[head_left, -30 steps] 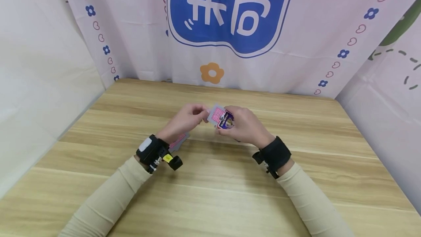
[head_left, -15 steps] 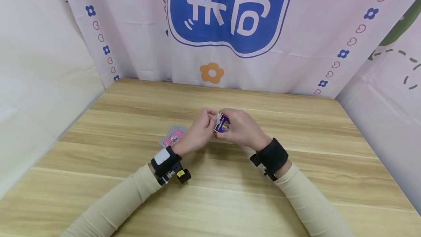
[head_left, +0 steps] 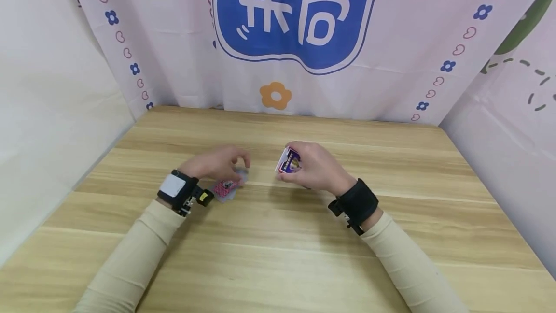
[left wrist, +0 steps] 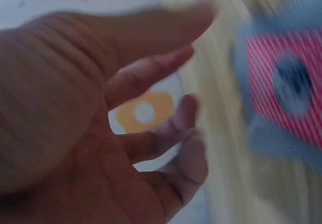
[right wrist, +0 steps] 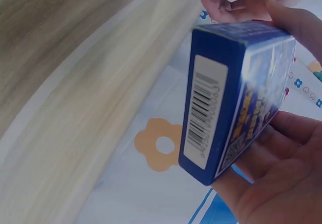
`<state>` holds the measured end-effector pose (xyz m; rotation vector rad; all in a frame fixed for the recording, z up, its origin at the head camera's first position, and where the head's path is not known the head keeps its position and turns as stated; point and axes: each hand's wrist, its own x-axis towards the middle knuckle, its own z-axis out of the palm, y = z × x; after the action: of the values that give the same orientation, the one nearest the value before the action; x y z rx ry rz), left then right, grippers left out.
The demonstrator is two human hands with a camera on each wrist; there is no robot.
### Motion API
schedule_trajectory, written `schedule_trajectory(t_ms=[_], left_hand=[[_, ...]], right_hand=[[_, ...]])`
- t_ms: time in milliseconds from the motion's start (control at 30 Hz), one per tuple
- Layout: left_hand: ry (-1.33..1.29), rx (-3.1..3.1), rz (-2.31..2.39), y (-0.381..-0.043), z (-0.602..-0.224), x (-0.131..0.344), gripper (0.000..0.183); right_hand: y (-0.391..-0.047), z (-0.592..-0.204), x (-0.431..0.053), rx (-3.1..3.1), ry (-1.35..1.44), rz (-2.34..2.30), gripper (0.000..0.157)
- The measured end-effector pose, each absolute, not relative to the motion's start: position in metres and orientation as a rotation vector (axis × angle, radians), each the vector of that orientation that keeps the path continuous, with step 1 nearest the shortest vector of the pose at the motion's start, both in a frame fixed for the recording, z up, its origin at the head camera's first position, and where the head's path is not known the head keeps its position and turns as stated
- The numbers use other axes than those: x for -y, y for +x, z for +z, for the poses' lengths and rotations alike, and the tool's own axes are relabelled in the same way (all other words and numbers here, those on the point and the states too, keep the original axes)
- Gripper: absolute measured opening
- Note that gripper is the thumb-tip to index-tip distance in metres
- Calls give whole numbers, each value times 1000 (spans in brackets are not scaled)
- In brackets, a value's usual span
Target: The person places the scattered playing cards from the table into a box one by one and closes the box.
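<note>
My right hand (head_left: 319, 165) grips a blue playing card box (head_left: 291, 161) above the table, thumb on one side and fingers on the other. A white edge shows at the box's left end. In the right wrist view the barcode end of the box (right wrist: 214, 103) faces the camera. My left hand (head_left: 215, 163) hovers at a small stack of playing cards (head_left: 224, 189) with pink patterned backs, its fingers loosely bent and spread. Nothing is between those fingers in the left wrist view, where the cards (left wrist: 279, 78) appear blurred, apart from the fingertips.
Both hands are over a light wooden table (head_left: 278, 250). A printed cloth (head_left: 369, 95) with a blue emblem hangs along its back edge, and pale sheets flank the sides. Each wrist wears a black strap (head_left: 359, 205) with a small camera.
Cards stuck out of the box at first, with my left fingers at them; now none stick out. My left hand has moved left, over the stack on the table. The right hand still holds the box.
</note>
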<state>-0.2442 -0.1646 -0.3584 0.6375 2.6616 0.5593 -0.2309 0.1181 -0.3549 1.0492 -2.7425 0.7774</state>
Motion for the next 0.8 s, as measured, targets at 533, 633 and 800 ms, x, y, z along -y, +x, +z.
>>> schedule_trajectory(t_ms=[533,633,800], left_hand=[[482,-2685,473,-248,-371,160,38],[446,-2685,486,-248,-375,160,40],[508,-2689,477,-249,-379,156,37]], right_hand=[[-230,-360,-115,2788,1075,775,61],[-230,-361,-114,2788,1085,777,61],[-229,-362,-113,2795,1103,777,58]])
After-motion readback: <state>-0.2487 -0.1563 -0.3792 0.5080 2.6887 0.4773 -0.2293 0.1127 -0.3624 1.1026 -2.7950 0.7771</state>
